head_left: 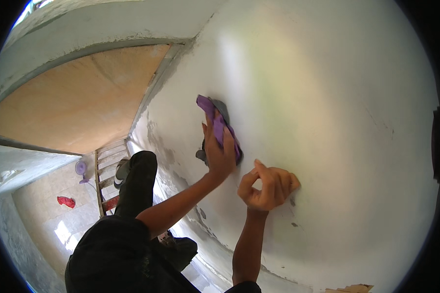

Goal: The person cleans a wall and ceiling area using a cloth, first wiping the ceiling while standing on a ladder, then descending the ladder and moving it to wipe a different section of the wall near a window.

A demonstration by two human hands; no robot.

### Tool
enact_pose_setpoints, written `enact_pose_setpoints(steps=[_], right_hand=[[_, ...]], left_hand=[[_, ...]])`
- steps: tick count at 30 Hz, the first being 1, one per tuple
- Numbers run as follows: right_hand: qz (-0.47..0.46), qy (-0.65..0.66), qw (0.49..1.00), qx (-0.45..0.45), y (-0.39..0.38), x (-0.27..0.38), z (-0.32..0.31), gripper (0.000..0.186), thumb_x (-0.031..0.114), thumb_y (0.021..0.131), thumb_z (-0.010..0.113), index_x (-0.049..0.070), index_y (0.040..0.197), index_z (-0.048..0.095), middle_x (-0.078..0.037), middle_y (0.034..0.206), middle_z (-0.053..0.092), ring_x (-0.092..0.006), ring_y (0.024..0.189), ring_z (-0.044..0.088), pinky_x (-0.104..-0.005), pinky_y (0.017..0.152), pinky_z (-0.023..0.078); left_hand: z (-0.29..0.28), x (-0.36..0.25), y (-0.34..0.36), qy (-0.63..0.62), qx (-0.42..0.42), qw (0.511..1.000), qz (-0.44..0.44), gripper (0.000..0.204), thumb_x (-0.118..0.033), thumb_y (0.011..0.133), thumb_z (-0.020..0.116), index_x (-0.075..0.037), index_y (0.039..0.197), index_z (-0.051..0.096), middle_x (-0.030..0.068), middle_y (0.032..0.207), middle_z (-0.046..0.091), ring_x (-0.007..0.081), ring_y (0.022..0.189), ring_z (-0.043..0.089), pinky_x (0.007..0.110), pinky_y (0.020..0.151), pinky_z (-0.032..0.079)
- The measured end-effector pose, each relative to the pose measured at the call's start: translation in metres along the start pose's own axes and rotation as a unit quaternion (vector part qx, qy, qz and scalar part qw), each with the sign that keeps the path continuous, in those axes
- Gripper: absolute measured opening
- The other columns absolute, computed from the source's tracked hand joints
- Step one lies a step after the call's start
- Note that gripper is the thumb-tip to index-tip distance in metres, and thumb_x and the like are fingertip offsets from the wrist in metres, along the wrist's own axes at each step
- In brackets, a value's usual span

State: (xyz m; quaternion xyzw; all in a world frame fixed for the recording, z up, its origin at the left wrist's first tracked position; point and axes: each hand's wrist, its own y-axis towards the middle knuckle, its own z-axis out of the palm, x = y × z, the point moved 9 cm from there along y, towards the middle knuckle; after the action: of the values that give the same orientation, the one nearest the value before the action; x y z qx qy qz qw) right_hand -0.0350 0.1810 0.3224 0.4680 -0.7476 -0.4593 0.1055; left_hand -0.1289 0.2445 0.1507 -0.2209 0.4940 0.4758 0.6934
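My left hand (220,151) is pressed to a pale wall (327,97), closed over a purple cloth (219,123). Dark grey material (221,108) shows along the cloth's edges; what it is I cannot make out. To the right and a little lower, my right hand (271,189) is curled against the wall. Its fingers are bent in toward the thumb, with a gap between thumb and forefinger, and nothing shows in it. A few small dark marks (294,224) lie on the wall just below that hand.
A wooden ladder (102,183) stands at the left, with my shoe (122,171) on it. Far below, a purple fan (81,170) and a red cloth-like thing (66,201) are on the tiled floor (39,200). An orange-tan panel (83,102) fills a framed opening. Rough, patchy plaster (166,146) runs along the wall's left edge.
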Motion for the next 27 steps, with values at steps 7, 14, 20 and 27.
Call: enact_pose_setpoints(steps=[7, 14, 20, 27], right_hand=[[-0.038, -0.105, 0.993, 0.026, 0.016, 0.017, 0.027, 0.015, 0.003, 0.072, 0.058, 0.012, 0.082, 0.065, 0.008, 0.055, 0.05, -0.0105, 0.055, 0.047, -0.0289, 0.07, 0.03], [-0.035, -0.148, 0.987, 0.042, 0.01, 0.012, 0.03, 0.013, 0.004, 0.075, 0.057, 0.01, 0.083, 0.066, 0.006, 0.056, 0.051, -0.012, 0.055, 0.046, -0.0288, 0.068, 0.03], [-0.04, -0.164, 0.984, 0.047, 0.006, 0.01, 0.031, 0.009, 0.007, 0.079, 0.056, 0.006, 0.081, 0.064, 0.001, 0.06, 0.056, -0.0156, 0.054, 0.047, -0.0308, 0.067, 0.033], [-0.077, -0.132, 0.988, 0.003, 0.008, 0.015, 0.034, 0.01, 0.009, 0.079, 0.055, 0.002, 0.077, 0.062, -0.003, 0.062, 0.059, -0.0177, 0.052, 0.047, -0.0321, 0.064, 0.034]], left_hand=[[-0.065, 0.127, 0.116, 0.01, -0.142, 0.961, -0.239, 0.051, -0.033, 0.094, 0.038, 0.01, 0.119, 0.047, 0.0298, 0.117, 0.054, 0.0419, 0.112, 0.05, 0.042, 0.1, 0.034], [-0.129, 0.278, 0.13, 0.064, -0.229, 0.895, -0.378, 0.054, -0.045, 0.089, 0.04, 0.001, 0.108, 0.06, 0.0259, 0.11, 0.061, 0.0422, 0.105, 0.057, 0.047, 0.09, 0.044], [-0.171, 0.365, 0.12, 0.086, -0.264, 0.842, -0.463, 0.055, -0.045, 0.086, 0.042, 0.002, 0.109, 0.061, 0.0255, 0.114, 0.06, 0.0389, 0.109, 0.057, 0.044, 0.091, 0.044], [-0.21, 0.455, 0.116, 0.058, -0.277, 0.833, -0.476, 0.055, -0.047, 0.083, 0.046, 0.0, 0.106, 0.063, 0.0221, 0.112, 0.061, 0.0329, 0.105, 0.058, 0.041, 0.089, 0.043]])
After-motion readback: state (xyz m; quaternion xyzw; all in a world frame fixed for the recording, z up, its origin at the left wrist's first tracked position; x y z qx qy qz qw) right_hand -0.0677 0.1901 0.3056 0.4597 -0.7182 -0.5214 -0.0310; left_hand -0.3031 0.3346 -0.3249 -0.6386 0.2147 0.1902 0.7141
